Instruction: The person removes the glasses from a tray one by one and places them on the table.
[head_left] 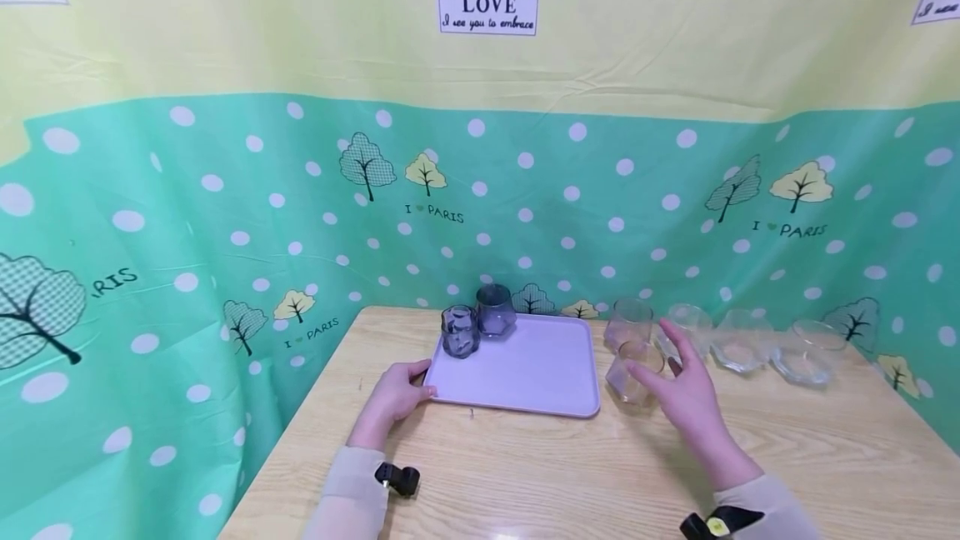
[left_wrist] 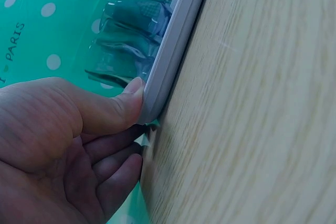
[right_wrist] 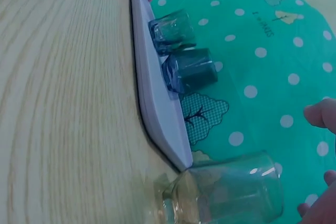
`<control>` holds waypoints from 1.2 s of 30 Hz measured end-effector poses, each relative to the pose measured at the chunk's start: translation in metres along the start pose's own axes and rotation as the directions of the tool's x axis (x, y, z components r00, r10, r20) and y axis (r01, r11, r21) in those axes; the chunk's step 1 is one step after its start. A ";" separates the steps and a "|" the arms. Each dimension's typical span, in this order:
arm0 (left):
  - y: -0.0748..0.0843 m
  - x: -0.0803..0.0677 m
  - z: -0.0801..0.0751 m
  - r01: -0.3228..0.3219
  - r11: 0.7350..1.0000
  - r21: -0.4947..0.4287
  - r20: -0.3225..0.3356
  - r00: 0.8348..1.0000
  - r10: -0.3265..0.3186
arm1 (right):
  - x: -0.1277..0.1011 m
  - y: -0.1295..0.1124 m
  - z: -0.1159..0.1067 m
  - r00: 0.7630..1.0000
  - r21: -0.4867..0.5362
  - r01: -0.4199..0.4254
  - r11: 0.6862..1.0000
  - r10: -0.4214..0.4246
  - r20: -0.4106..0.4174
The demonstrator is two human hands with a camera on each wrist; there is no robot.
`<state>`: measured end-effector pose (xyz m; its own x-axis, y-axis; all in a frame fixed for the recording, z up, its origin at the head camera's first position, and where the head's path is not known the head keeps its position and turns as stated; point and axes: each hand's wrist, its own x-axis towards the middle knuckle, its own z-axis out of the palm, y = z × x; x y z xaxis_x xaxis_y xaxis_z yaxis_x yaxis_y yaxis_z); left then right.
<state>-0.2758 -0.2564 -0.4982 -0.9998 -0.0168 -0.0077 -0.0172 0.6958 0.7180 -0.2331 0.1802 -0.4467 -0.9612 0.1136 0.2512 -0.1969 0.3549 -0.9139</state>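
Tray [head_left: 517, 369] pinched by left grip [head_left: 395, 392]; amber glass [head_left: 628, 388] beside spread right grip [head_left: 687, 394], seemingly untouched.

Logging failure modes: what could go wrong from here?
The right hand, not yet gripping the amber-tinted glass, could bump it into the clear glass behind.
The left hand grips the tray; a tug or tilt might make the front dark glass and back dark glass, standing close together, knock.

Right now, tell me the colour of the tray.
The tray is plain pale lilac, seen best in the head view.
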 end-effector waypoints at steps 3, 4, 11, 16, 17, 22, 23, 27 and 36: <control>0.001 -0.001 -0.001 0.004 1.000 0.000 0.002 1.000 -0.004 | -0.002 -0.007 0.004 1.000 0.017 0.025 1.000 -0.024 -0.010; 0.000 -0.001 -0.001 0.008 1.000 -0.002 0.003 1.000 -0.008 | -0.002 -0.009 0.006 0.999 0.019 0.035 0.999 -0.034 -0.011; -0.003 0.000 -0.001 0.026 1.000 -0.009 0.002 1.000 -0.026 | -0.005 -0.024 0.020 0.995 0.027 0.100 0.995 -0.099 -0.020; -0.004 -0.001 -0.001 0.025 1.000 -0.010 -0.003 1.000 -0.025 | -0.008 -0.032 0.033 0.993 0.060 0.115 0.992 -0.114 -0.016; -0.005 -0.001 -0.001 0.024 1.000 -0.008 -0.004 1.000 -0.024 | -0.009 -0.034 0.037 0.993 0.069 0.116 0.991 -0.115 -0.013; -0.006 -0.001 -0.001 0.012 1.000 -0.003 -0.004 1.000 -0.012 | -0.012 -0.041 0.055 0.988 0.104 0.153 0.983 -0.154 -0.006; -0.006 -0.001 -0.001 0.010 1.000 -0.004 -0.003 1.000 -0.010 | -0.012 -0.042 0.059 0.986 0.112 0.163 0.980 -0.164 -0.001; -0.005 -0.001 -0.001 0.004 1.000 -0.008 -0.002 1.000 -0.004 | -0.015 -0.045 0.077 0.974 0.128 0.225 0.966 -0.228 0.011; 0.000 -0.002 -0.001 0.006 1.000 -0.013 0.005 1.000 -0.006 | -0.033 -0.072 0.104 0.965 0.143 0.228 0.963 -0.243 0.099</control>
<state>-0.2740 -0.2568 -0.4977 -0.9997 -0.0171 -0.0153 -0.0229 0.6865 0.7268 -0.2078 0.0540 -0.4223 -0.8990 -0.0686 0.4326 -0.4360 0.2350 -0.8687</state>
